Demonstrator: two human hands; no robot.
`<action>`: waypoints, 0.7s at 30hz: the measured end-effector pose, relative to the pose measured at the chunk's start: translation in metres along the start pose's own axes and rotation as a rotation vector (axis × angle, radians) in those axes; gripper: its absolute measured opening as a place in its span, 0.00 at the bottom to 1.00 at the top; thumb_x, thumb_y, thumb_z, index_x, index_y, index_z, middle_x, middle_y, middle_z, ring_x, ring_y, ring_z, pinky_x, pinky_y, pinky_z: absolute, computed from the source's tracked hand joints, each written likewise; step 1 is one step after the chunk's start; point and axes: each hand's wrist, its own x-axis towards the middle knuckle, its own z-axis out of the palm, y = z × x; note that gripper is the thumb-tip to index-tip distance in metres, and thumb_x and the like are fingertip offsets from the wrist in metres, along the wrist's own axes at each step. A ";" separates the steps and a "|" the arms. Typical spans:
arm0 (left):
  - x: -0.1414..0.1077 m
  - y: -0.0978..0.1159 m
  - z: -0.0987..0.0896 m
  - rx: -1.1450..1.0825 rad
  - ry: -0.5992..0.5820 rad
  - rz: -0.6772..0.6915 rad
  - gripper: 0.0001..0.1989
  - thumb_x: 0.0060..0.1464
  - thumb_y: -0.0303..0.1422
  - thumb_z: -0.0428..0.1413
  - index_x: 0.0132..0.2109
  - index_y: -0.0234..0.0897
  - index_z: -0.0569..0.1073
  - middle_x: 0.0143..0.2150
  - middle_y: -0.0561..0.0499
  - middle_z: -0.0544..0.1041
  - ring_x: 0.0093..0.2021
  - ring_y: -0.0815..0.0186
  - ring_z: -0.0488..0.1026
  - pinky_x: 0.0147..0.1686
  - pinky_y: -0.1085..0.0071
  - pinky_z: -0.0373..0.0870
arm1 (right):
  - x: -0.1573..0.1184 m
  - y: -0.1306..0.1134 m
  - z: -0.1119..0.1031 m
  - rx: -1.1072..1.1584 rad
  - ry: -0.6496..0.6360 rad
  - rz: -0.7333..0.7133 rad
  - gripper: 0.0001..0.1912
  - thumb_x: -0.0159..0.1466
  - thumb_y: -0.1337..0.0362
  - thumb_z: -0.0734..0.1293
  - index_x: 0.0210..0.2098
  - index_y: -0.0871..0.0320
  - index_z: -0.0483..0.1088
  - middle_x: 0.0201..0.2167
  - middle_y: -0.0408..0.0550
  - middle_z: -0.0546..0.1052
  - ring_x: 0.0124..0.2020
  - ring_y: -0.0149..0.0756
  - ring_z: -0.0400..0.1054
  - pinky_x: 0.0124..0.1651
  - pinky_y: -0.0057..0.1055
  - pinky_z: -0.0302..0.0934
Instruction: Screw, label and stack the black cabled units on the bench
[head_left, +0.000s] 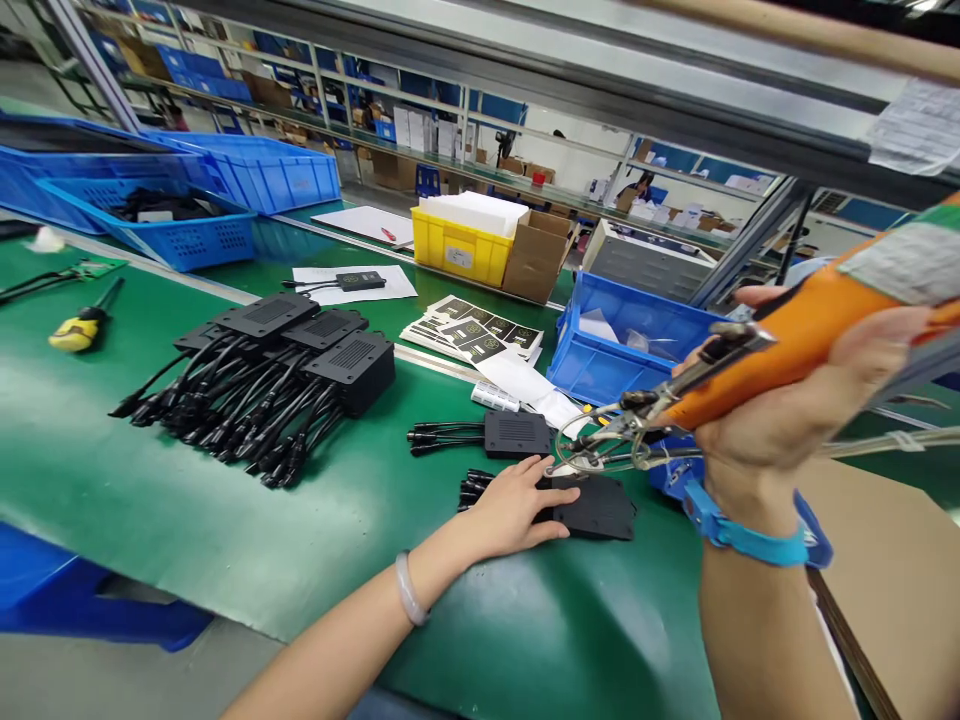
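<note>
My left hand (517, 505) lies with its fingers spread on a flat black plastic box (600, 508) on the green bench. Short black cables come out of the box's left end, beside that hand. An orange power screwdriver (795, 345) with thin clear tubes at its front is wrapped in my right hand (780, 410). Its tip points down to the left, close to my left fingertips; whether it touches the box I cannot tell. Just behind sits a second black box (517, 434) with cables to its left.
Stacked black boxes with cables (349, 370) fill the bench's left middle. Label sheets (480, 328), a blue bin (622, 370) and a yellow bin (457, 250) stand behind. A yellow-handled screwdriver (79, 328) lies far left. Cardboard (885, 560) is at right; a metal beam (525, 75) crosses above.
</note>
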 end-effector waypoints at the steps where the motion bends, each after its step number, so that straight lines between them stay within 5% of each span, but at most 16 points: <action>1: 0.000 0.000 0.000 0.001 -0.005 0.004 0.28 0.58 0.46 0.61 0.63 0.48 0.69 0.64 0.42 0.69 0.69 0.48 0.58 0.63 0.49 0.61 | -0.002 0.006 0.005 0.030 0.030 0.003 0.27 0.66 0.38 0.51 0.36 0.50 0.71 0.19 0.41 0.61 0.14 0.31 0.55 0.14 0.31 0.54; 7: 0.002 0.000 0.003 0.034 0.010 -0.003 0.28 0.58 0.47 0.60 0.63 0.48 0.70 0.59 0.41 0.73 0.62 0.49 0.68 0.60 0.52 0.66 | -0.014 0.042 0.017 0.087 0.124 -0.007 0.22 0.63 0.43 0.60 0.28 0.51 0.75 0.16 0.41 0.65 0.14 0.31 0.56 0.13 0.29 0.50; 21: 0.003 -0.004 0.007 0.023 0.014 -0.025 0.28 0.57 0.49 0.60 0.62 0.50 0.71 0.56 0.42 0.74 0.58 0.49 0.72 0.55 0.54 0.70 | -0.024 0.055 0.029 0.053 -0.030 0.116 0.26 0.64 0.37 0.57 0.28 0.49 0.71 0.14 0.39 0.64 0.10 0.33 0.57 0.13 0.32 0.56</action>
